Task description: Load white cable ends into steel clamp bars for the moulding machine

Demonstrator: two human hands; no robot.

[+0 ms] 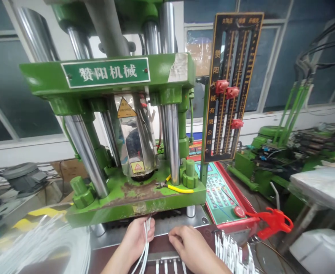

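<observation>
My left hand (135, 238) is closed around a bundle of thin white cables (145, 247) that run down out of the frame. My right hand (189, 245) rests knuckles up just to the right, fingers curled down onto a dark mould plate (167, 257) where a few white cable ends sit in a row. What lies under the fingers is hidden. Both hands are at the front of a green vertical press (113, 114), below its lower platen (136, 201).
Yellow-handled pliers (176, 187) lie on the platen. A green keypad control panel (220, 194) with a red button and a red clamp (273, 220) stand right. More white cable ends (232, 253) and coiled white cable (42, 243) flank the hands. Another green machine (284, 152) stands far right.
</observation>
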